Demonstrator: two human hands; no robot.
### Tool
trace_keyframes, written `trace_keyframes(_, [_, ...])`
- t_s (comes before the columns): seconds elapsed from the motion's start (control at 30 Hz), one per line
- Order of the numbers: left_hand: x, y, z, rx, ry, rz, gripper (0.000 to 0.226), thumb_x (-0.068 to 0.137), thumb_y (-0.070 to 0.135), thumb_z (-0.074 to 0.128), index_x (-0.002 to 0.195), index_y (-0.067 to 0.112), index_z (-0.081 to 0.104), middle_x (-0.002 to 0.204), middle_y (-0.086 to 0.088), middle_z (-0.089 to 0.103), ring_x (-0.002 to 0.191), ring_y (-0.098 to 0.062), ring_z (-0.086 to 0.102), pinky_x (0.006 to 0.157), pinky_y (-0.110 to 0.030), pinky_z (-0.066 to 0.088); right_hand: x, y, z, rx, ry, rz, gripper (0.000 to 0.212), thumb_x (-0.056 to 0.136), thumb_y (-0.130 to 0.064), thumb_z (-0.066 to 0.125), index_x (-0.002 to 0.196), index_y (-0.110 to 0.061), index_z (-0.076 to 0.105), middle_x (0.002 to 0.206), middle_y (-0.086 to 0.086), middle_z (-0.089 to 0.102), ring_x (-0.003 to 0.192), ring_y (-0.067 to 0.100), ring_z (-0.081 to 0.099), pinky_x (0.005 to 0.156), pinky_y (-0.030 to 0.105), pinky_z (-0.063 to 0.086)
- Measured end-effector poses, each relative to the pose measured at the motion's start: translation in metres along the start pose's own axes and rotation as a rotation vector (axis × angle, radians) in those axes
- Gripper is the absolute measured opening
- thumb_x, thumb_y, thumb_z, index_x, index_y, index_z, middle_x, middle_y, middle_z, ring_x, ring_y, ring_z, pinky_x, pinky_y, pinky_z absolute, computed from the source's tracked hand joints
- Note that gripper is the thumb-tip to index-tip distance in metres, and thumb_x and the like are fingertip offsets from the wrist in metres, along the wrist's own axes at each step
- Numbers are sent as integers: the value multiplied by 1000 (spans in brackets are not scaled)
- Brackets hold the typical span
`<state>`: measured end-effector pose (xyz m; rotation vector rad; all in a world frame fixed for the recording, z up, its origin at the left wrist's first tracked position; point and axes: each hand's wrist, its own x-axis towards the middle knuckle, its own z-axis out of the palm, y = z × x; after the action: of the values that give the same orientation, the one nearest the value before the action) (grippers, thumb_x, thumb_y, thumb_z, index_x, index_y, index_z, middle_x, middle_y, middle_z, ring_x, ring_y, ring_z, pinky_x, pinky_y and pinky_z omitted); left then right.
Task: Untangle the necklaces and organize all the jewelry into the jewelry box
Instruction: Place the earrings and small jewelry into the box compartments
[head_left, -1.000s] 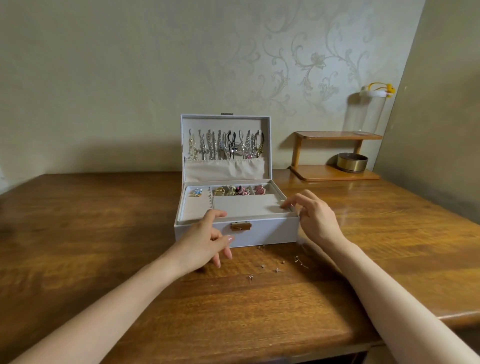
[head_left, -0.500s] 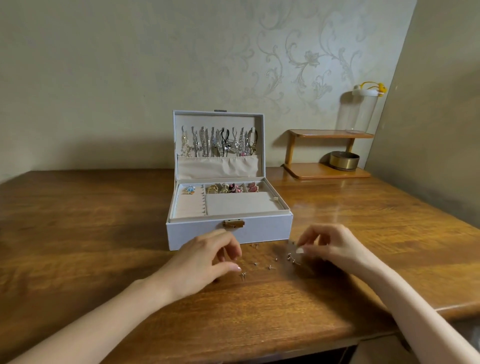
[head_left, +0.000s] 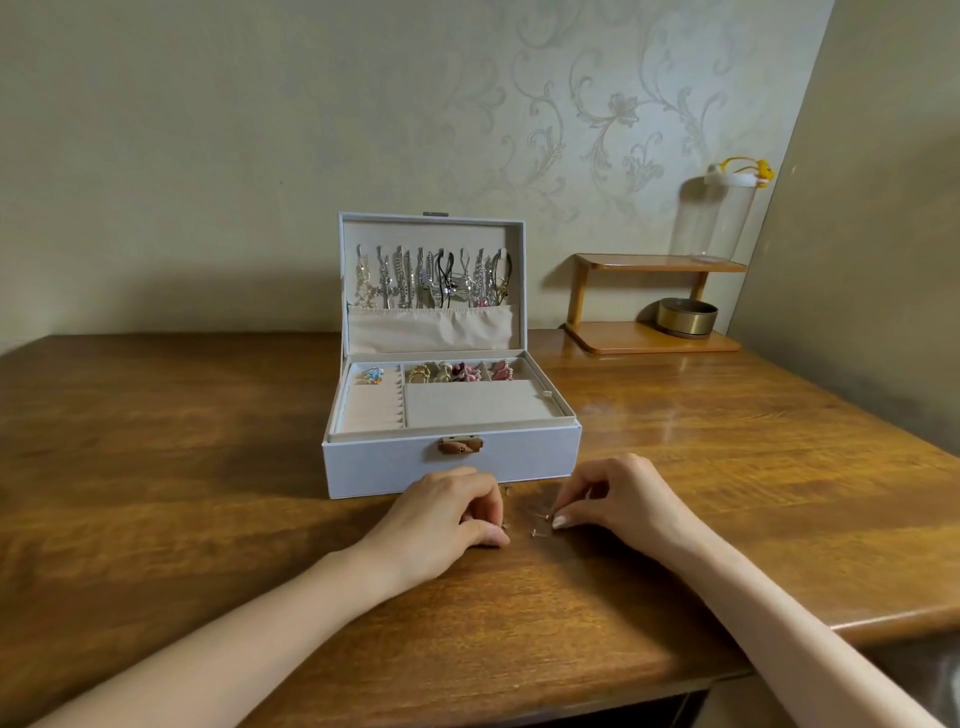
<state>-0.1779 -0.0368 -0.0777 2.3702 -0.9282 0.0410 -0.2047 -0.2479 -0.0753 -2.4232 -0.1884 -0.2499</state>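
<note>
Beige wall with a scroll-pattern wallpaper, brown wooden table (head_left: 208, 467) across the whole view. White rectangular jewelry box (head_left: 519, 460) sits mid-table, lid upright and open, brass latch (head_left: 461, 446) on the near face. Silver and dark necklaces (head_left: 431, 280) hang in a row inside the lid above a beige fabric pocket (head_left: 431, 327). Tray: blue-stone ring (head_left: 373, 374) in the far-left ring roll, gold and pink pieces (head_left: 460, 371) in the far row of compartments, flat beige pad nearer. Small metal stud earrings (head_left: 535, 532) lie loose on the table just near of the box front, between the hands. Left hand (head_left: 447, 514): fingers curled under, tips down on the wood, one stud right at the tips; cannot tell if it is gripped. Right hand (head_left: 618, 499): fingers curled, thumb and forefinger drawn together at another stud; too small to tell whether the pinch has it. Hands are close together but apart. Far right: two-tier wooden shelf (head_left: 649, 340) against the wall, round brass tin (head_left: 687, 317) on its lower level, clear cylindrical jar with a white lid and yellow handle (head_left: 722, 218) on top.
</note>
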Motion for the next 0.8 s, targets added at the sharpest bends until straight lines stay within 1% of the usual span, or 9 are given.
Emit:
trace_keyframes(0.13, [-6,2,1,5,58,0,11,84,34,66,88,28,58,95,14,55,82,-1,53,73,-15,45,-3,-11,13,1,-28,-106,13,67,-19,84,73,-26,74,73,-12,66,71,-3,56,63,10,41])
trace_keyframes(0.3, [-49,-17,-18,205,206,-1,20,89,39,54,109,36,51,107,26,43,99,15,40,81,-5,36,-4,10,-5,-87,343,-47,14,78,-12,75,91,-19,76,91,-5,70,74,1,60,69,11,42])
trace_keyframes(0.4, [-75,-25,-26,234,143,-123,41,92,43,46,132,42,36,124,34,30,113,20,25,93,1,20,-13,19,-7,-210,224,30,24,86,-19,68,109,-17,72,108,-3,70,94,10,61,76,15,38])
trace_keyframes(0.47, [-85,-24,-26,243,76,-189,55,90,54,35,141,44,17,135,36,15,122,21,11,99,0,8,-19,20,-2,-222,137,18,33,88,-22,66,121,-17,65,125,-3,64,114,11,57,92,16,38])
trace_keyframes(0.57, [-89,-16,-21,228,-43,-212,74,68,75,8,134,47,-9,132,39,-14,124,21,-15,92,3,-12,-28,16,8,-231,73,-20,43,91,-28,60,133,-18,54,142,-6,47,136,10,37,114,25,25])
trace_keyframes(0.6, [-87,-13,-18,223,-74,-196,75,67,78,5,133,47,-13,130,40,-19,123,20,-19,91,3,-16,-29,13,11,-230,59,-40,44,92,-29,59,135,-19,52,143,-7,44,138,8,33,116,25,21])
trace_keyframes(0.67, [-79,-8,-13,197,-103,-168,74,77,76,15,138,45,-13,134,37,-20,123,18,-22,95,-1,-17,-33,6,16,-220,24,-108,45,94,-30,56,137,-21,49,144,-12,41,138,2,28,115,16,16])
trace_keyframes(0.73, [-69,-6,-8,136,-114,-185,74,82,64,24,145,42,-8,146,30,-12,128,10,-17,105,-11,-8,-34,-3,20,-174,-32,-165,42,95,-27,54,137,-24,49,137,-21,40,130,-9,27,106,2,14])
trace_keyframes(0.8, [-60,-4,-6,93,-110,-198,76,84,62,29,148,39,-4,154,21,-4,138,3,-7,109,-17,1,-31,-11,19,-74,-59,-171,36,95,-21,55,131,-28,55,128,-26,48,118,-15,39,95,-3,27])
